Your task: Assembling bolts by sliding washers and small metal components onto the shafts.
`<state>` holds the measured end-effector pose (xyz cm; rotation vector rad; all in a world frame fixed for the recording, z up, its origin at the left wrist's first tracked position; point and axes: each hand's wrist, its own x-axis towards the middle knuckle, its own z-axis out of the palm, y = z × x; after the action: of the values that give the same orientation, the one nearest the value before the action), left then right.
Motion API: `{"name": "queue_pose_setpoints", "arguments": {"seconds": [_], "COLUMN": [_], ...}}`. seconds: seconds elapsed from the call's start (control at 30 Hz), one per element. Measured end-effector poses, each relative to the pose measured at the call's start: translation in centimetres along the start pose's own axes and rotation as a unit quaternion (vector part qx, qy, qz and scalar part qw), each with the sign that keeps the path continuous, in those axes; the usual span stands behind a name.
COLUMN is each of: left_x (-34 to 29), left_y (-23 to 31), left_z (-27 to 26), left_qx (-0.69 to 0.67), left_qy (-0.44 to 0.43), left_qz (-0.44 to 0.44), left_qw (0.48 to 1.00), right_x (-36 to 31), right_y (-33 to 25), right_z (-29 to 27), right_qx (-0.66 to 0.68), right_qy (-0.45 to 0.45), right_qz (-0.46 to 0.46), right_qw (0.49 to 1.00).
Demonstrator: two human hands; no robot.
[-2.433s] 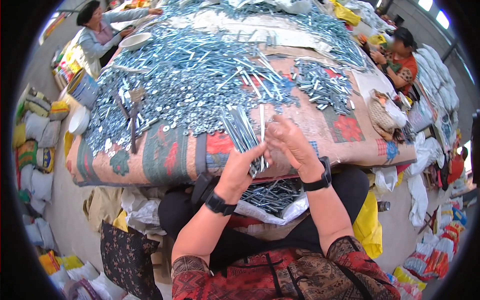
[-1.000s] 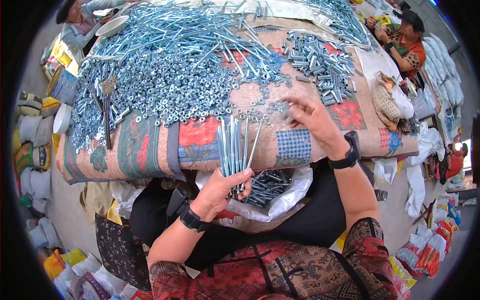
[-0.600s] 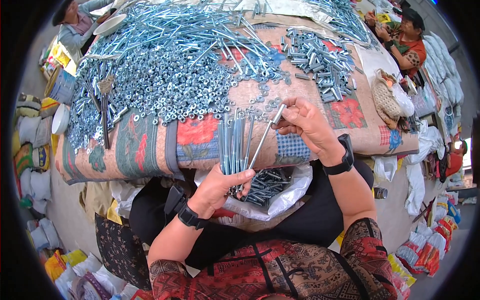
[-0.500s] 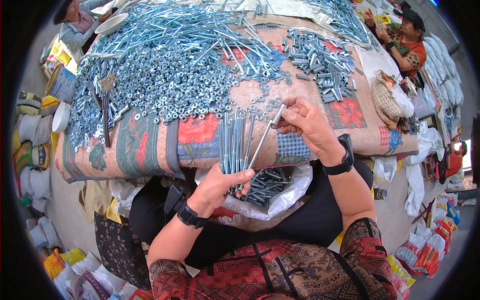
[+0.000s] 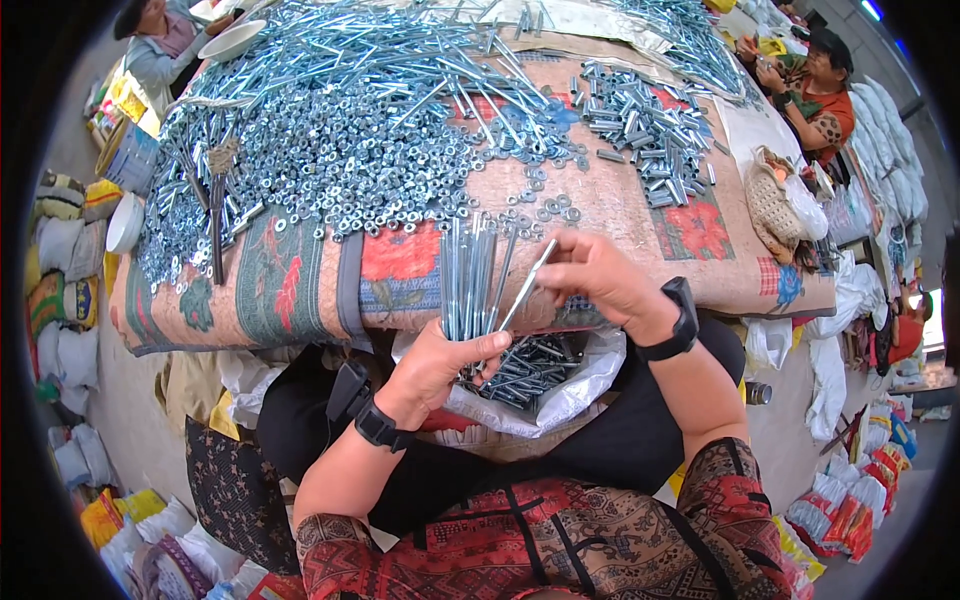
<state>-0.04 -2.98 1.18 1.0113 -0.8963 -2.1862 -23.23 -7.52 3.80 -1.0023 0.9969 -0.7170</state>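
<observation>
Pink floral-patterned cloth-covered tabletop [image 5: 610, 215], front edge. Left hand [image 5: 440, 365]: fingers wrapped round near-upright bundle of slim silver metal rods [image 5: 460, 290]. Right hand [image 5: 602, 282]: fingers curled at one leaning rod [image 5: 528, 287], grip unclear. Below edge: white plastic sack [image 5: 597, 375]. Toward left edge: silver metal nuts [image 5: 370, 165].

Fairly bright, even indoor light covers the tabletop [image 5: 620, 225], leaving only soft shadows; deeper shade gathers beneath its near edge. A white strip light [image 5: 871, 9] glows at the far right, and a bright patch [image 5: 935, 322] on the right side is washed out. The bundled rods [image 5: 468, 285] and heaped nuts [image 5: 350, 160] give bluish glints. Fisheye distortion bows the tabletop's near edge; the corners go black. The right hand [image 5: 606, 276] looks slightly soft, perhaps from motion.
</observation>
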Motion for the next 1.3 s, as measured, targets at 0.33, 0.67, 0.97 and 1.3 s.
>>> {"name": "queue_pose_setpoints", "arguments": {"seconds": [0.33, 0.67, 0.97, 1.3], "left_x": [0.6, 0.1, -0.6, -0.8], "left_y": [-0.9, -0.8, 0.6, 0.9], "left_z": [-0.5, -1.0, -1.2, -1.7], "left_qx": [-0.059, -0.125, -0.158, -0.136], "left_qy": [0.037, 0.042, 0.054, 0.068], "left_qz": [0.032, 0.058, 0.065, 0.09], "left_qw": [0.997, 0.99, 0.984, 0.984], "right_x": [0.9, 5.1, 4.7, 5.2], "right_y": [0.4, 1.4, -0.2, 0.9], "right_z": [2.3, -3.2, -3.3, -1.6], "right_qx": [-0.034, -0.546, -0.347, -0.577], "right_qy": [0.042, 0.235, 0.162, 0.187], "right_qz": [-0.032, -0.267, -0.158, -0.226], "right_qw": [0.998, 0.759, 0.91, 0.762]}}
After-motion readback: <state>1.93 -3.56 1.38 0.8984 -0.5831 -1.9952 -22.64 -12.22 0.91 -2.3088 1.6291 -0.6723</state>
